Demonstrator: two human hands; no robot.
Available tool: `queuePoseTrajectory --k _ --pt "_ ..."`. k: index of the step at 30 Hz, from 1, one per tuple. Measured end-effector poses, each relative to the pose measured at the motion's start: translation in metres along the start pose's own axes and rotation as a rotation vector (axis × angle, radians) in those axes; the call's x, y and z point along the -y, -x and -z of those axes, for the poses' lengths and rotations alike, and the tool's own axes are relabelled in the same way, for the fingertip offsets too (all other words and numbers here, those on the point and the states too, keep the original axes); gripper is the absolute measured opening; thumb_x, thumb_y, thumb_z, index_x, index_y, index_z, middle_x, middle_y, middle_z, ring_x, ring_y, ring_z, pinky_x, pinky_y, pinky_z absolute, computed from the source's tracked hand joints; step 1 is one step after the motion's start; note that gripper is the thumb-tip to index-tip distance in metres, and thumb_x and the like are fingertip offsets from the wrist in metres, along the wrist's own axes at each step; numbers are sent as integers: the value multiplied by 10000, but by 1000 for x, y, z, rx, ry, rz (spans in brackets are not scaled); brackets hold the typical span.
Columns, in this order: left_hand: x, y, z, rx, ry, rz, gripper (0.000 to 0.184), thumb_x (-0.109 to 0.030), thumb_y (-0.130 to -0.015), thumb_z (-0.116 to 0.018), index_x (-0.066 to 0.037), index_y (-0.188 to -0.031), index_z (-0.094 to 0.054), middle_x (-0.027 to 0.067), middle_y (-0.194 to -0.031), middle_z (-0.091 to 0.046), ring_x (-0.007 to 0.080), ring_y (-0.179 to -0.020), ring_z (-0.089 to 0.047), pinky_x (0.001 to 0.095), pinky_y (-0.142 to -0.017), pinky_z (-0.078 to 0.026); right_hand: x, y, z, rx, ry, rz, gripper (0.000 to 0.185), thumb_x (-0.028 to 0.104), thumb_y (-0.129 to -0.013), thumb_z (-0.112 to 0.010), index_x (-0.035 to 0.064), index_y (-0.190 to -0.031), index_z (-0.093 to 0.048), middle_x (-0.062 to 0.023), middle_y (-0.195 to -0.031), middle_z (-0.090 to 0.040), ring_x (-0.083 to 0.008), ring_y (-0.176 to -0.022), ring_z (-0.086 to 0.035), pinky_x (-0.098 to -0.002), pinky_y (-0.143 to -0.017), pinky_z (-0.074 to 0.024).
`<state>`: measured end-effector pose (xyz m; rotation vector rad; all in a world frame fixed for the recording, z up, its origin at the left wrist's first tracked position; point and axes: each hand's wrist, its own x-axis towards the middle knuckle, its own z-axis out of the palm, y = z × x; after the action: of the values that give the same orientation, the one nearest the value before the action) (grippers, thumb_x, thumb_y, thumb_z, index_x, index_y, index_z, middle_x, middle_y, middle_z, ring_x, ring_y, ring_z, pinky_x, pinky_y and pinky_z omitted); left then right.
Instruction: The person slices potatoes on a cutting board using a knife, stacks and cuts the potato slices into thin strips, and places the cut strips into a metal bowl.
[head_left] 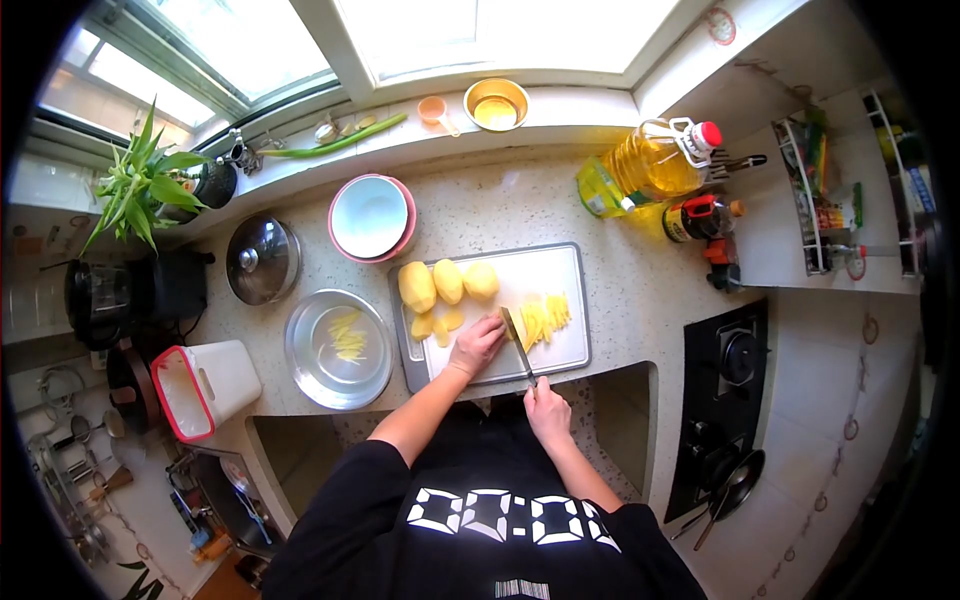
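Observation:
My right hand (pixel 547 412) is wrapped round the handle of a kitchen knife (pixel 517 343), its blade lying over the cutting board (pixel 572 362). My left hand (pixel 478 347) is closed, fingertips bent down on a piece of potato right beside the blade; the fingers hide most of that piece. To the right of the knife lies a pile of potato strips (pixel 543 318). Peeled whole potatoes (pixel 448 281) stand in a row along the board's upper left, with a few smaller potato pieces (pixel 422 326) below them.
Left of the board, a metal basin (pixel 339 388) holds some potato strips. Stacked bowls (pixel 371 216) and a lidded pot (pixel 262 260) stand behind it. An oil jug (pixel 655 165) and sauce bottles (pixel 690 218) are at back right, a stove (pixel 715 390) far right, a white bin (pixel 228 380) at left.

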<state>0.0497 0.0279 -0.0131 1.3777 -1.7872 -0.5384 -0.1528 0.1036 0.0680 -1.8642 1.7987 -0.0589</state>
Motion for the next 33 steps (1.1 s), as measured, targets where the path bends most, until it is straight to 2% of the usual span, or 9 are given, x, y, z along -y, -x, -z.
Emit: queuePoseTrajectory --k 7,10,18,33 --pt "1 4 -2 -7 -25 -30 199 -56 -815 -757 -42 -1009 -718 108 -1076 -697 317 -1050 -692 403 -974 -564 4 -13 -8 7 1 -16 264 285 -971 -598 57 -1095 -554 -240 -745 -682 -465 -690 -672 -577 -613 -536" --pt "0 5 -4 -23 -28 -28 213 -54 -810 -758 -45 -1019 -720 110 -1071 -694 323 -1058 -688 401 -973 -562 1 -12 -13 -52 -142 -74 259 297 -978 -592 69 -1095 -554 -248 -732 -672 -477 -692 -665 -585 -610 -525" --pt "-7 6 -1 -39 -94 7 241 -54 -790 -762 -59 -1028 -720 94 -1046 -686 305 -1055 -657 391 -866 -572 -5 5 6 -16 -164 -8 207 262 -976 -607 75 -994 -519 -233 -707 -657 -473 -688 -657 -584 -601 -513" --pt "-5 6 -2 -69 -49 32 196 -58 -794 -779 -54 -985 -732 82 -1010 -712 307 -1034 -679 384 -890 -570 -2 9 7 3 -94 24 226 276 -969 -607 67 -970 -519 -203 -710 -675 -454 -680 -670 -571 -600 -533"
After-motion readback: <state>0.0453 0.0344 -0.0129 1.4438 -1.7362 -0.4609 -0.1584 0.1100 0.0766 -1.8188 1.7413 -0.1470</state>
